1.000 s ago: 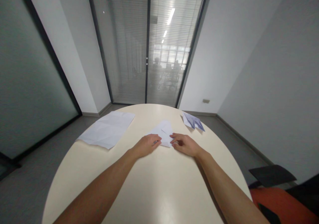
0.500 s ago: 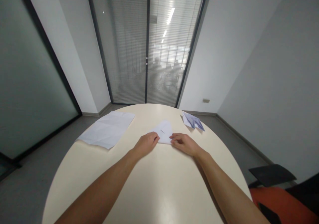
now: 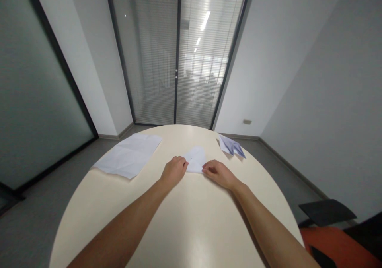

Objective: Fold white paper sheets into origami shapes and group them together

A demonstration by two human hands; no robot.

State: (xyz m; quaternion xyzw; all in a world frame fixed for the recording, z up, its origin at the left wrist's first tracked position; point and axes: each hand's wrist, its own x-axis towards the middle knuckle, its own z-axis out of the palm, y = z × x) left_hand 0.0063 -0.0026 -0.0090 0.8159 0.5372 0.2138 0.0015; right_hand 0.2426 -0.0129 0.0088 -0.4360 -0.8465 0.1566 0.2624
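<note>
A small folded sheet of white paper (image 3: 195, 159) lies on the round cream table (image 3: 185, 212), between my two hands. My left hand (image 3: 174, 168) is closed, its thumb and fingers pinching the paper's left edge. From the right, my right hand (image 3: 219, 173) grips the lower right corner of the same paper, fingers curled together. The fingertips hide both lower corners of the paper.
A large creased white sheet (image 3: 129, 155) lies at the table's left edge. At the far right edge sits a folded paper piece (image 3: 232, 146) with bluish shading. An orange and black chair (image 3: 337, 240) stands at the right, beside the table.
The folded paper and both hands have shifted slightly left. The dark slit on the paper's face shows less clearly now. The other papers have stayed in place.
</note>
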